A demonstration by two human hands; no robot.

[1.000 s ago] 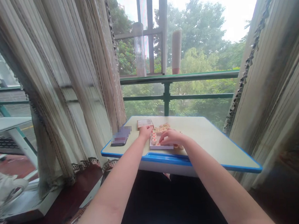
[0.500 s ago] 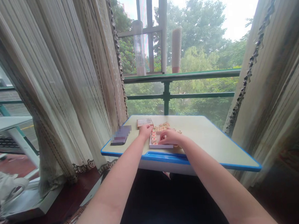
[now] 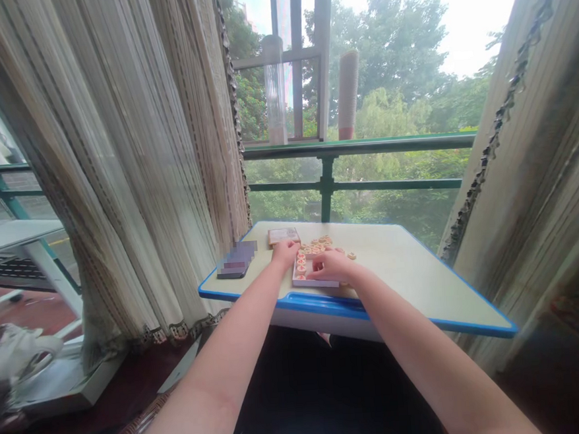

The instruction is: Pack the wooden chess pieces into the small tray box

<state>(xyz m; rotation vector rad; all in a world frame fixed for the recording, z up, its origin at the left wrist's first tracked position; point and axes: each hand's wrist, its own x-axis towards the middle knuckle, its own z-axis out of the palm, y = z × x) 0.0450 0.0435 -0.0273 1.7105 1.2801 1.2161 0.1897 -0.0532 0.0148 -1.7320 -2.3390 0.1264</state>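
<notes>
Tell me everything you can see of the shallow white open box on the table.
The shallow, white, rectangular open box, apparently cardboard or plastic, lies flat near the front edge of the cream, blue-edged table. Round, pale, red-marked pieces line its left side. The bare right hand covers much of its inside; the bare left hand is at its far left corner, contact unclear.

Looks like a balcony or veranda, perhaps of a home or a café; hard to tell which. Bounded by a green railing [image 3: 393, 145], with leafy trees [image 3: 396, 44] just beyond. Hung with long striped curtains [image 3: 134, 122] on both sides. Furnished with a blue-edged worktop [image 3: 397, 269], a white table [image 3: 18, 234] at far left and a dark red floor [image 3: 148, 366].
</notes>
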